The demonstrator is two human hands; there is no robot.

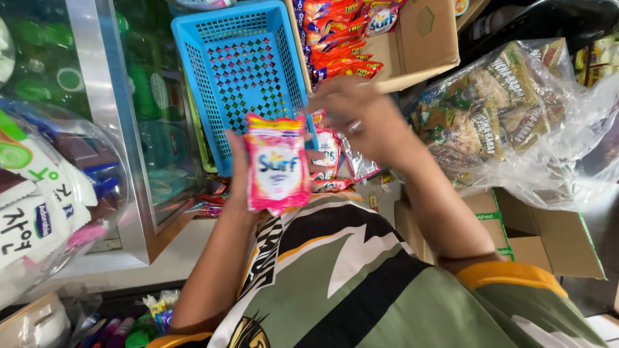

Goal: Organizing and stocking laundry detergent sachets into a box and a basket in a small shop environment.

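Observation:
My left hand (240,169) holds a stack of pink sachets (277,164) upright in front of my chest, fingers wrapped behind them. My right hand (361,119) is blurred just right of the stack, over more pink sachets (330,151) and a silvery one (358,165); whether it grips any I cannot tell. An empty blue plastic basket (242,64) stands tilted right behind both hands.
A cardboard box (419,42) with orange and red sachets (338,38) sits at the back. A clear bag of snack packs (509,116) rests on cardboard boxes (548,235) at right. A glass-fronted cabinet (122,129) and bagged goods (45,193) stand left.

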